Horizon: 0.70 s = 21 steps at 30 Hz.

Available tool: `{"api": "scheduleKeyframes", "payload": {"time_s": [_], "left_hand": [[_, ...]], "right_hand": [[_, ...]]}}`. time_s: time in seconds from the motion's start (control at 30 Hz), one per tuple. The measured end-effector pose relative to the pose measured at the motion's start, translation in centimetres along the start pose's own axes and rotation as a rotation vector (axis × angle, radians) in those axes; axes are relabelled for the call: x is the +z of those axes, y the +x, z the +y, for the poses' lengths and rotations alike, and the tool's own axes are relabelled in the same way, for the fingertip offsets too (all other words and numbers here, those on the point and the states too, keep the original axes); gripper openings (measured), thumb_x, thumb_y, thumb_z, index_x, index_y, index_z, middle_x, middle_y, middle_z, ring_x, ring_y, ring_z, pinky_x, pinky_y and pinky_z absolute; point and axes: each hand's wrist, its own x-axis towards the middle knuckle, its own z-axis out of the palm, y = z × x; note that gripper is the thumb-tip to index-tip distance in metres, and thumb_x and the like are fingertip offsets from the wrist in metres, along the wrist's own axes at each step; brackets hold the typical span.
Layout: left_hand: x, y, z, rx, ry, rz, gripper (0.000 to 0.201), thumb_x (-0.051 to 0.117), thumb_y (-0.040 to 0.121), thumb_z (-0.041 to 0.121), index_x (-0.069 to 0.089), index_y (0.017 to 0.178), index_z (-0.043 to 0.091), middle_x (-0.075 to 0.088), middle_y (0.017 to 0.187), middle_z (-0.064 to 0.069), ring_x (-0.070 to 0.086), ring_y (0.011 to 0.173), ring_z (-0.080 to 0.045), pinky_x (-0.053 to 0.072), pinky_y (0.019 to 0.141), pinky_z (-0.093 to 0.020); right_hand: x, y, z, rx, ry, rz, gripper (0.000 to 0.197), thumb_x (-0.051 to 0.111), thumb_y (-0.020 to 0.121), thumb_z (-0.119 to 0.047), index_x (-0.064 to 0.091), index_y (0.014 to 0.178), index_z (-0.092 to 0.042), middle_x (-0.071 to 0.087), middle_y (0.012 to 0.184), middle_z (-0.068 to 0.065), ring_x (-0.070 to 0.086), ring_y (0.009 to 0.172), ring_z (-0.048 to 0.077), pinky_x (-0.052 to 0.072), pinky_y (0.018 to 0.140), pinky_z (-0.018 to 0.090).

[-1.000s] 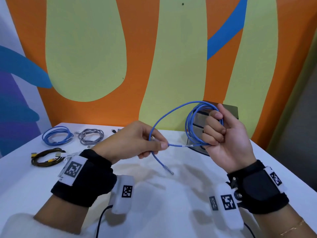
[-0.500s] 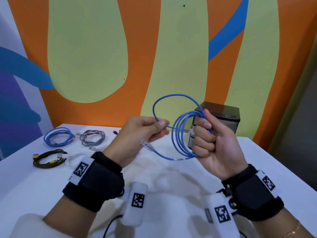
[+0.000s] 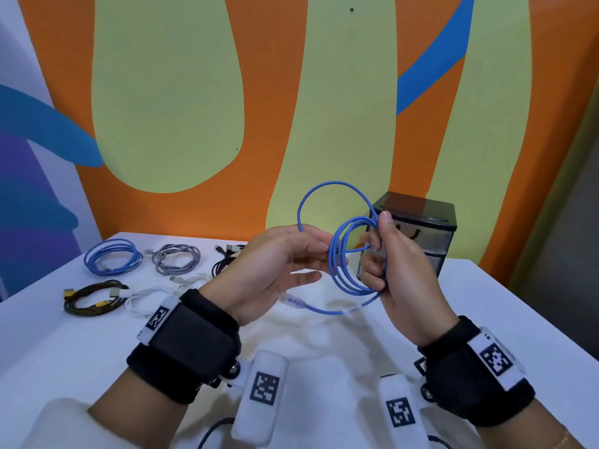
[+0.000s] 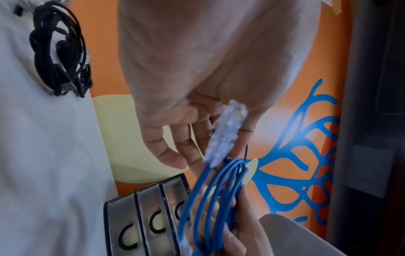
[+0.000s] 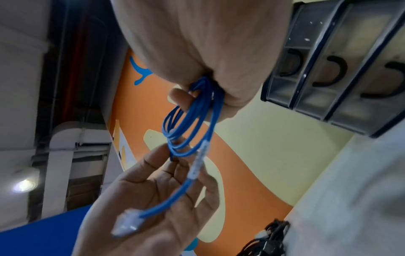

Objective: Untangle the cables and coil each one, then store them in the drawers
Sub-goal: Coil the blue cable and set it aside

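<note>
A thin blue network cable [image 3: 343,264] is partly wound into a coil held in the air above the white table [image 3: 505,312]. My right hand [image 3: 379,238] grips the coil's right side, thumb upright on top. My left hand [image 3: 321,249] pinches one larger loose loop between thumb and forefinger, its other fingers straight, right beside the coil. The free end with its clear plug [image 3: 290,300] hangs under my left palm. The right wrist view shows the coil [image 5: 188,121] bunched in my right fist and the plug [image 5: 127,223] before my left palm. The dark drawer unit [image 3: 418,222] stands just behind my right hand.
Along the table's left lie a coiled blue cable [image 3: 111,260], a grey one [image 3: 176,259], a black-and-yellow one [image 3: 92,298], a loose white one [image 3: 146,299] and a black bundle [image 3: 223,264]. A painted wall rises close behind. All three drawers [image 4: 144,221] are closed.
My left hand has carried another loop up to the coil. The free tail has grown shorter and its plug now hangs under my left palm. Both hands are closer together.
</note>
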Motion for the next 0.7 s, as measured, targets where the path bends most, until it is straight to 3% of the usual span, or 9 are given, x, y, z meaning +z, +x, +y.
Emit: {"api": "scheduleKeyframes", "payload": {"time_s": [0.13,0.23,0.3,0.37,0.5,0.6,0.7], "left_hand": [[0.3,0.1,-0.1,0.002,0.064,0.09,0.031,0.06,0.101,0.006,0.065,0.129,0.018,0.079,0.113,-0.022,0.071,0.087,-0.021,0.051,0.086,-0.035],[1.0,0.2,-0.4,0.188,0.277,0.196,0.06,0.076,0.097,0.018,0.047,0.144,0.042,0.075,0.118,-0.009,0.071,0.101,-0.018,0.055,0.093,-0.033],[1.4,-0.1,-0.7,0.423,0.534,0.236,0.058,0.084,0.091,0.034,0.052,0.136,0.053,0.055,0.131,0.002,0.059,0.123,-0.01,0.05,0.102,-0.028],[1.7,-0.5,-1.0,0.589,0.805,0.208,0.041,0.086,0.085,0.047,0.066,0.121,0.053,0.036,0.142,0.007,0.04,0.139,-0.011,0.037,0.114,-0.025],[1.7,-0.4,-1.7,0.553,1.047,0.158,0.028,0.074,0.081,0.065,0.076,0.105,0.051,0.024,0.153,0.012,0.023,0.146,-0.017,0.032,0.118,-0.043],[1.6,-0.4,-1.6,0.575,1.117,0.208,0.015,0.069,0.086,0.055,0.077,0.091,0.044,0.03,0.154,0.01,0.022,0.147,-0.017,0.032,0.114,-0.045],[1.8,-0.2,-1.8,0.583,1.072,0.197,0.009,0.066,0.092,0.044,0.071,0.091,0.037,0.032,0.146,0.013,0.026,0.142,-0.015,0.032,0.113,-0.043]], "right_hand": [[0.1,-0.1,0.0,-0.001,-0.037,0.017,0.046,0.045,0.11,-0.045,0.039,0.075,-0.016,0.038,0.065,-0.005,0.026,0.051,0.012,0.026,0.043,0.02],[-0.1,0.1,0.3,-0.005,-0.044,0.065,0.046,0.046,0.11,-0.045,0.039,0.074,-0.016,0.031,0.065,-0.003,0.024,0.05,0.012,0.023,0.043,0.021],[-0.2,0.2,0.4,-0.002,-0.044,0.08,0.046,0.047,0.109,-0.046,0.039,0.074,-0.016,0.029,0.066,-0.001,0.025,0.049,0.012,0.023,0.042,0.021],[-0.1,0.1,0.5,0.003,-0.038,0.077,0.046,0.047,0.109,-0.046,0.04,0.076,-0.016,0.03,0.066,0.001,0.026,0.048,0.012,0.023,0.042,0.02],[-0.1,-0.1,0.6,0.017,-0.05,0.04,0.045,0.047,0.109,-0.047,0.042,0.078,-0.015,0.031,0.072,0.012,0.025,0.05,0.013,0.023,0.043,0.021],[0.1,-0.2,0.7,0.057,-0.028,-0.019,0.043,0.049,0.108,-0.046,0.042,0.078,-0.016,0.037,0.087,0.013,0.024,0.054,0.014,0.025,0.042,0.02],[-0.1,-0.1,0.4,0.128,0.05,-0.031,0.041,0.051,0.108,-0.043,0.044,0.079,-0.016,0.039,0.081,0.012,0.026,0.055,0.013,0.025,0.041,0.019]]}}
